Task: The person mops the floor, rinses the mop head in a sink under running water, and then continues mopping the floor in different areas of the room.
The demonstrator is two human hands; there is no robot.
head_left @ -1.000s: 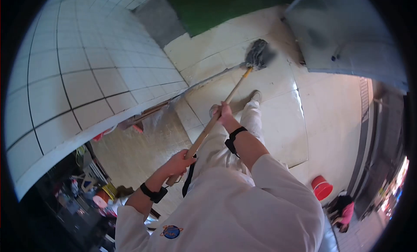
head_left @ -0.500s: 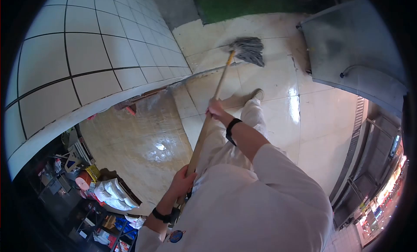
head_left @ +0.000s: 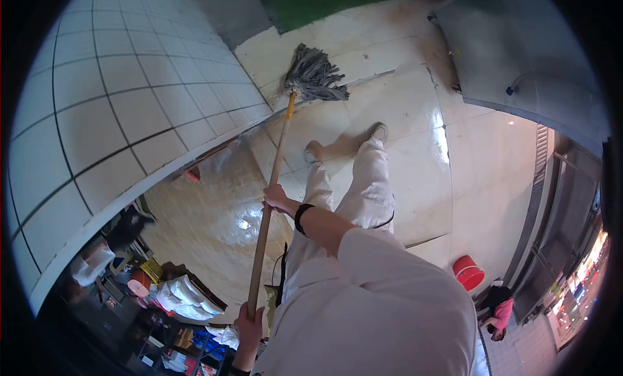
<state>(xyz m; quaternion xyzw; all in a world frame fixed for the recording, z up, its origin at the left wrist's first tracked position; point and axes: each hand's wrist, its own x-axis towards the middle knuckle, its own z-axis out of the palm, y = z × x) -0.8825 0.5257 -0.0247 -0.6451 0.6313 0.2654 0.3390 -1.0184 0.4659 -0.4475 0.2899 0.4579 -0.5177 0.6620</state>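
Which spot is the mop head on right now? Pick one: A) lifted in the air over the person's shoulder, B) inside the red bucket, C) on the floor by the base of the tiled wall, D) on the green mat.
C: the mop head lies on the pale floor beside the tiled wall, far from the red bucket.

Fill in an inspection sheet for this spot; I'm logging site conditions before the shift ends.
Surface: floor of pale tiles, glossy, with glare patches.
Job's things: mop, grey strands on the floor by the wall; wooden handle.
Clutter: red bucket on the floor; bags and boxes at lower left.
Grippers: right hand grips the handle midway; left hand grips its end.
Cables: nothing seen.
Surroundings: white tiled wall, grey metal panel, green mat.
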